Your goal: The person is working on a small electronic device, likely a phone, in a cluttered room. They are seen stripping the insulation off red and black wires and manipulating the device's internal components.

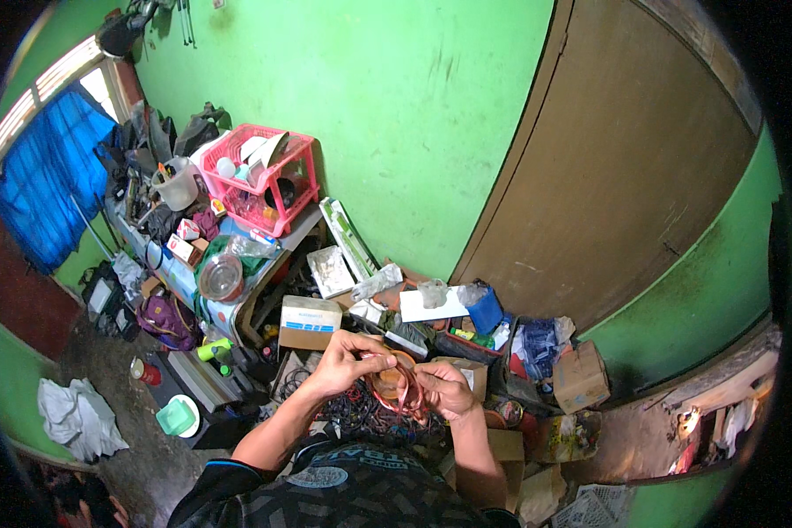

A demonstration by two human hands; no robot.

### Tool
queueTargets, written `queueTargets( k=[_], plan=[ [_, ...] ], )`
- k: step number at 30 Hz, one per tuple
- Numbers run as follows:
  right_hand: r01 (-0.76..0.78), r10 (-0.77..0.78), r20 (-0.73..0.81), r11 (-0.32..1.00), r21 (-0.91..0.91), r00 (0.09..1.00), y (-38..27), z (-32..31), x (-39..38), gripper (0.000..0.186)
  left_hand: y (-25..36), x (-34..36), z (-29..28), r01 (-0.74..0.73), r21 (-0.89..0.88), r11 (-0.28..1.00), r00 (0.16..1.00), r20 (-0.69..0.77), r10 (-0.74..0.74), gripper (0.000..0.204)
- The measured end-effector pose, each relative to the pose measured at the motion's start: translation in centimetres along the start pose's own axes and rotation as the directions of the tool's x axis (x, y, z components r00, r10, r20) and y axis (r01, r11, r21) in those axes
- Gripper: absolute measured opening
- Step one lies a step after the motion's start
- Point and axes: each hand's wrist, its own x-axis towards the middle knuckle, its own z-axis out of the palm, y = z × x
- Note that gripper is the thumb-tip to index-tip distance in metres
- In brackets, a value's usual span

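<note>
My left hand [348,365] is pinched on a coil of red-orange wire [406,403] at the lower middle of the head view. My right hand [444,387] grips the same coil from the right, with fingers curled round it. A round orange object [387,380] shows just behind the coil, partly covered by my hands. Beneath them lies a dense tangle of dark and coloured cables [348,415].
A cluttered table [132,231] bears a pink rack [286,158], tubs and bags. Cardboard boxes [579,378], bags and a dark case [198,392] crowd the floor. A brown door [607,167] is behind at right. Part of another person [84,502] shows at bottom left.
</note>
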Motion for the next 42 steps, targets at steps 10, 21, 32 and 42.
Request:
queueTargets(
  k=[10,21,32,42],
  plan=[
    [0.237,-0.221,0.126,0.962,-0.138,0.967,1.9,-1.1,0.7,0.037,0.0,0.0,1.3,-0.109,0.087,0.990,0.994,0.021,0.107,0.010],
    [-0.261,-0.839,-0.280,0.171,-0.950,0.468,-3.5,-6.1,1.4,0.025,0.2,-2.0,0.8,0.162,0.022,0.987,0.981,-0.111,-0.159,0.013],
    [-0.701,-0.950,-0.229,0.017,-0.713,0.210,-12.4,-9.1,-12.4,0.033,-2.6,-2.1,-10.9,0.361,0.004,0.933,0.898,-0.272,-0.346,0.018],
    [-0.749,-0.740,-0.598,0.198,-0.632,0.309,-7.3,-6.5,-17.5,0.027,-0.7,1.4,-12.8,0.143,0.024,0.989,0.946,-0.296,-0.129,0.013]
  ],
)
